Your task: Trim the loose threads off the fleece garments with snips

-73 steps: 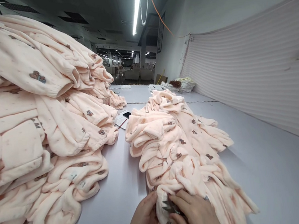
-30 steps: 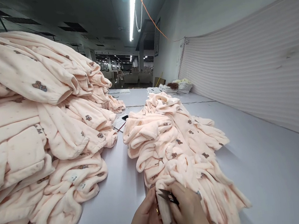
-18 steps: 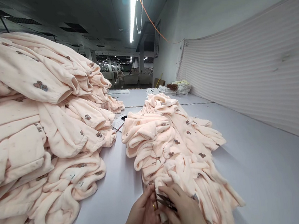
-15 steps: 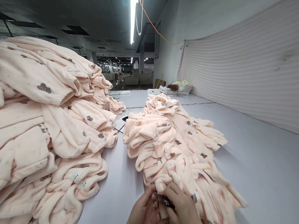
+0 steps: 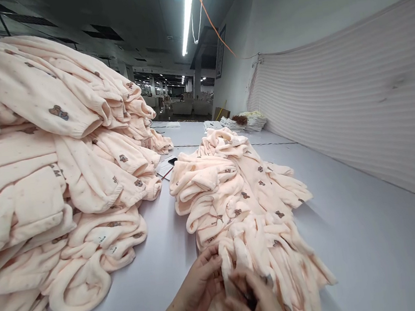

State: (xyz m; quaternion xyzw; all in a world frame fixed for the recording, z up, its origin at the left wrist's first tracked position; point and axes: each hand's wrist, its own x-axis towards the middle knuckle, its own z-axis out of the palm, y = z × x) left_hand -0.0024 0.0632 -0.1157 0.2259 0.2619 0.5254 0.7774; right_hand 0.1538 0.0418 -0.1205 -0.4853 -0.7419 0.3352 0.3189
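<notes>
At the bottom centre, both my hands work on the near end of a low pile of peach fleece garments (image 5: pixel 235 197) with small brown bear motifs. My left hand (image 5: pixel 202 283) pinches the edge of the nearest garment (image 5: pixel 231 258), its fingers curled into the fabric. My right hand (image 5: pixel 255 302) is closed beside it, on top of the same garment. Only a dark sliver of the small thread snips (image 5: pixel 252 305) shows between its fingers. The right hand is slightly smeared by motion.
A tall stack of the same peach garments (image 5: pixel 41 160) fills the left side. The grey table (image 5: pixel 373 241) runs along a ribbed white wall covering (image 5: pixel 356 102). A phone and papers (image 5: pixel 169 165) lie between the piles, and folded stacks (image 5: pixel 248 120) sit far back.
The snips' blades, plainly seen above the fabric earlier, are now tucked into my right hand. Both hands have shifted slightly and bunched the garment's edge between them.
</notes>
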